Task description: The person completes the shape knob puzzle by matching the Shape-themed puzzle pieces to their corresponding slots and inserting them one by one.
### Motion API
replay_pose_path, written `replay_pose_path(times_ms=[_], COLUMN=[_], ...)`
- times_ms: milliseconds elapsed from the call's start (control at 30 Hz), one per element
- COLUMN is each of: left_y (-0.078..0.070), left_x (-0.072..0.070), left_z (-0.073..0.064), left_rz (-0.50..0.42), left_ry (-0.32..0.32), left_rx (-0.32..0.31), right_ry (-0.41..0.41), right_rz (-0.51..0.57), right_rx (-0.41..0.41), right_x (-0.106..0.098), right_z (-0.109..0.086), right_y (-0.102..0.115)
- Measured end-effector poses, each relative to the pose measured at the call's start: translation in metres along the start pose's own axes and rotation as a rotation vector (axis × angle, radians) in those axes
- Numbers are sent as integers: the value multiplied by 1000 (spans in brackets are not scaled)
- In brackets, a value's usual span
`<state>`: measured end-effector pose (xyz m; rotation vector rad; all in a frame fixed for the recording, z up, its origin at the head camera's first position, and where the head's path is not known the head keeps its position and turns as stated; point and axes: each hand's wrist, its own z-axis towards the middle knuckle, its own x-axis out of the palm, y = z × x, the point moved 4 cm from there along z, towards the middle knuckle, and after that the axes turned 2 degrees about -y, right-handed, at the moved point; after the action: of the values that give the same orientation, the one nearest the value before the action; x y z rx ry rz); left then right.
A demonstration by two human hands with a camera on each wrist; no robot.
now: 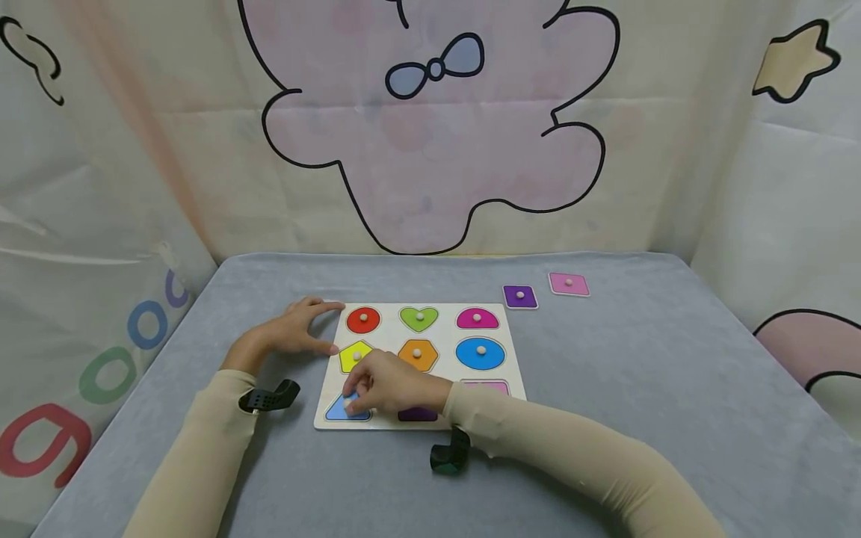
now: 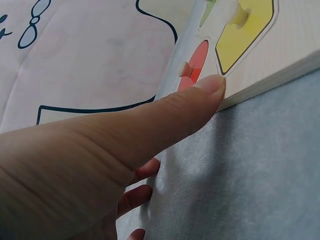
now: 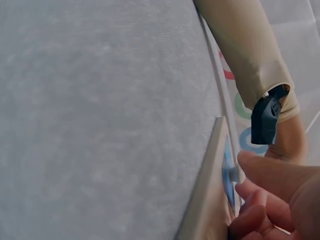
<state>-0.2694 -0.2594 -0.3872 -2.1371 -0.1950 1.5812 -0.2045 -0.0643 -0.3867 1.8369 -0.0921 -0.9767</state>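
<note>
A white wooden knob puzzle board [image 1: 386, 385] lies flat on the table. My right hand [image 1: 397, 382] reaches over its near left corner, thumb and fingers round the knob of the light blue triangle piece [image 1: 336, 409], which sits in its spot. At the board's left edge, my left hand [image 1: 292, 329] has its thumb and index finger spread, the thumb tip on the edge beside the yellow pentagon piece [image 2: 245, 35]. The red circle piece [image 1: 356, 327] is near its index fingertip. My right hand and forearm partly hide the purple and pink shapes in the near row.
Beyond the board's far right corner lie a loose purple piece [image 1: 514, 300] and a loose pink rectangular piece [image 1: 563, 288]. Green heart [image 1: 412, 323], magenta half-circle [image 1: 467, 321], orange hexagon [image 1: 408, 350] and blue oval [image 1: 494, 359] pieces sit in the board. Grey cloth [image 1: 639, 373] covers the table.
</note>
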Motion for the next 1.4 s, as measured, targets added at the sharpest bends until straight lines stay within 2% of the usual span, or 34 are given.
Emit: replay_pose_path(times_ms=[300,633,933,1100,1400], left_y=[0,1,1,0,1], left_x=[1,0,0,0,0], left_z=[-1,0,1,0,1], left_rz=[-9,-5,-7,-1,4], left_ry=[7,4,10,12,14], left_rx=[-7,-9,-43,-43,-38], right_ry=[22,25,-11,-43,-94], right_rz=[84,104,76,60,101], right_rx=[-91,-151,-119,-127,-147], right_x=[-4,-17,-33,-41,-59], right_z=[-3,-12,-26,-32,-42], right_y=[-3,-3,-10,-12,-15])
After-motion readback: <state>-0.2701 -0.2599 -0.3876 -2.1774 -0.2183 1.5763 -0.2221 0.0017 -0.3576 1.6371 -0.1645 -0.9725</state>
